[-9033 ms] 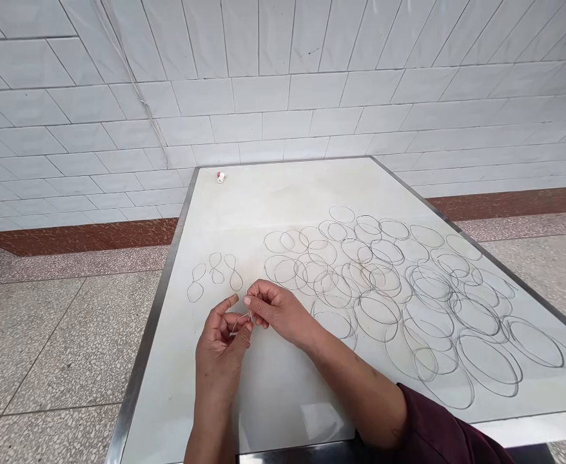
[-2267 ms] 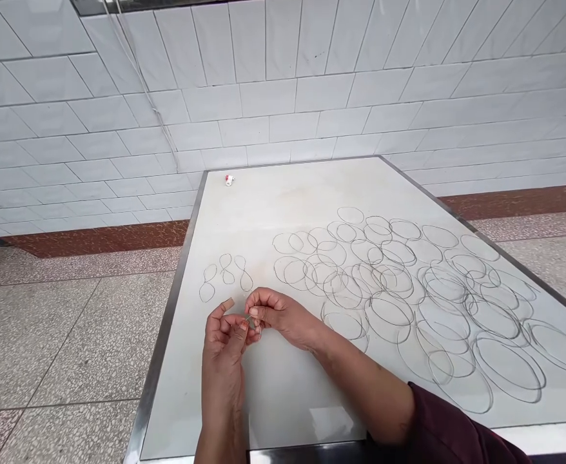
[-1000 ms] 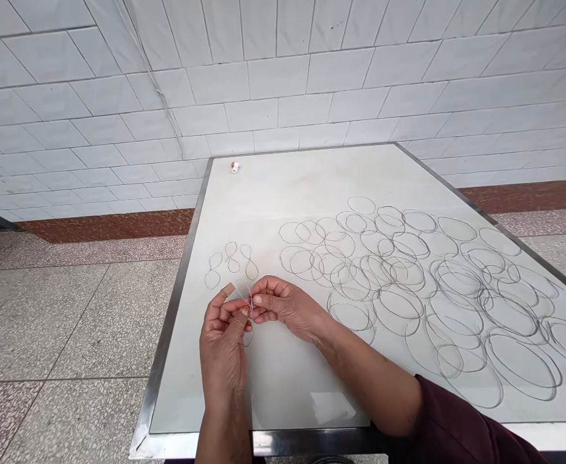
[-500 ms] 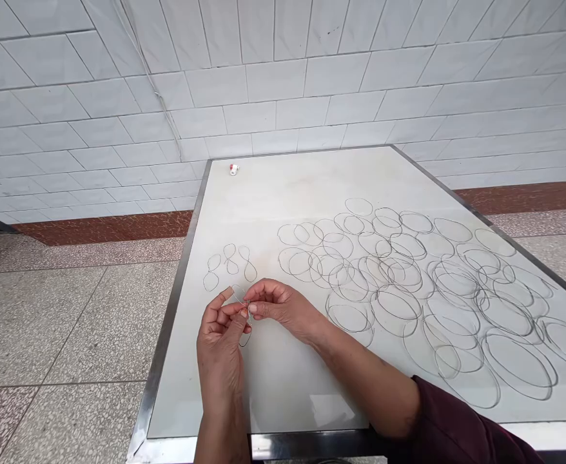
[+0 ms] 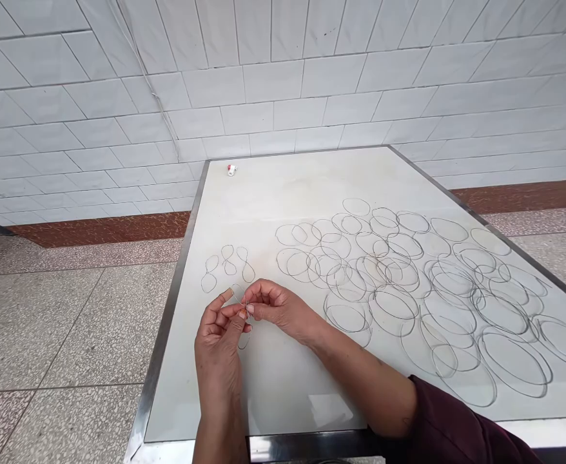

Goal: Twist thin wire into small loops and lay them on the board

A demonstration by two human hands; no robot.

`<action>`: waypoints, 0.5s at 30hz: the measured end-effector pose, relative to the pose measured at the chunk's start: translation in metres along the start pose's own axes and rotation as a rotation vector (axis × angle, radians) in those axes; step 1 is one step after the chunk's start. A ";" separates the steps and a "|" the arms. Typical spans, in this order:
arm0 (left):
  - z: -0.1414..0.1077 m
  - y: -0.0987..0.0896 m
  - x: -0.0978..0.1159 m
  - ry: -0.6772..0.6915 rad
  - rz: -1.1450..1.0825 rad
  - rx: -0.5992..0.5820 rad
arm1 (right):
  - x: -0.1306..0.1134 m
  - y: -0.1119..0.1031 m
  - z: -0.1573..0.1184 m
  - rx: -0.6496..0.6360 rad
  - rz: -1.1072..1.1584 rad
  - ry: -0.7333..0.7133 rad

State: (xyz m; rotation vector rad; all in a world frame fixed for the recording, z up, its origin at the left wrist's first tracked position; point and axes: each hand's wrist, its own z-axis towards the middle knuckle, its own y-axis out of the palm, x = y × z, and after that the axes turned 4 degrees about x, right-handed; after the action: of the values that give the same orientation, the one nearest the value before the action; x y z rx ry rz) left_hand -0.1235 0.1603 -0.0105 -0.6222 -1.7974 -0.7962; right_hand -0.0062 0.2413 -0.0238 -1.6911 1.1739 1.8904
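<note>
My left hand (image 5: 221,338) pinches a thin wire loop (image 5: 245,339) between thumb and fingers, above the near left part of the table. Close against it, my right hand (image 5: 276,308) grips the same wire with thumb and forefinger where its strands cross. One part of the wire curves up past my left fingertips, and another bends down below my thumb. Just beyond my hands lie several figure-eight wires (image 5: 245,265) on the tabletop. Fingers partly hide the crossing of the held wire.
The white table (image 5: 283,187) has a metal edge (image 5: 176,283). Many round wire rings (image 5: 394,303) overlap across its right half. A small red and white object (image 5: 231,170) sits at the far left corner. A tiled wall (image 5: 273,116) stands behind.
The whole view has shifted very slightly. Both hands keep hold of the wire in nearly the same pose, with small finger movement at the crossing.
</note>
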 end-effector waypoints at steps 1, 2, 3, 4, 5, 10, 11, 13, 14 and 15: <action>0.000 0.000 0.000 -0.001 0.003 -0.005 | 0.000 0.000 0.000 0.003 0.006 0.002; 0.000 -0.001 -0.001 0.002 0.006 -0.009 | 0.000 0.000 0.000 0.006 0.012 0.004; 0.000 -0.001 -0.001 0.006 0.011 -0.011 | 0.000 0.000 0.000 0.004 0.016 0.007; 0.001 -0.001 -0.001 0.013 0.016 -0.011 | 0.000 -0.001 0.000 0.001 0.020 0.010; 0.001 -0.001 -0.001 0.017 0.023 -0.009 | 0.000 -0.001 0.000 -0.002 0.024 0.014; 0.001 -0.001 -0.001 0.004 0.059 0.008 | -0.002 -0.004 0.000 0.012 -0.006 0.071; 0.001 -0.002 -0.002 0.001 0.054 0.003 | -0.003 -0.004 -0.001 0.012 -0.016 0.085; 0.002 -0.002 -0.002 -0.008 0.037 -0.006 | -0.004 -0.004 -0.001 0.009 -0.020 0.097; 0.002 -0.003 -0.002 -0.015 0.027 -0.009 | -0.005 -0.004 -0.001 0.007 -0.015 0.098; 0.002 -0.003 -0.002 -0.022 0.018 -0.012 | -0.005 -0.004 -0.001 0.008 -0.007 0.096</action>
State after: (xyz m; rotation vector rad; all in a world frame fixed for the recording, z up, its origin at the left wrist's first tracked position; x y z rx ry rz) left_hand -0.1261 0.1603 -0.0140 -0.6565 -1.8058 -0.7914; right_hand -0.0021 0.2444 -0.0200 -1.7970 1.2071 1.8162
